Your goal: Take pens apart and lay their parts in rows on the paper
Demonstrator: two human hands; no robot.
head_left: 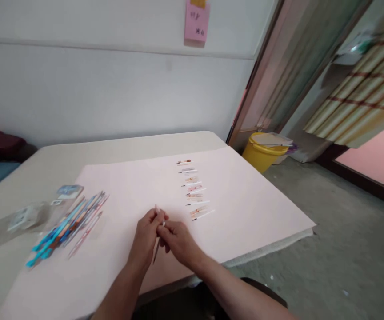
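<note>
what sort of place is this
Perhaps a room at home or a small workroom: a striped curtain hangs at the right, a yellow bucket stands on a grey floor, and pens lie on a table.

the pink note (196,23) on the wall (112,93) bears two handwritten lines, too blurred to read.

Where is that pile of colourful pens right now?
In the head view, the pile of colourful pens lies at left, on the pink sheet, beside the clear plastic bag and left of the left hand.
</note>
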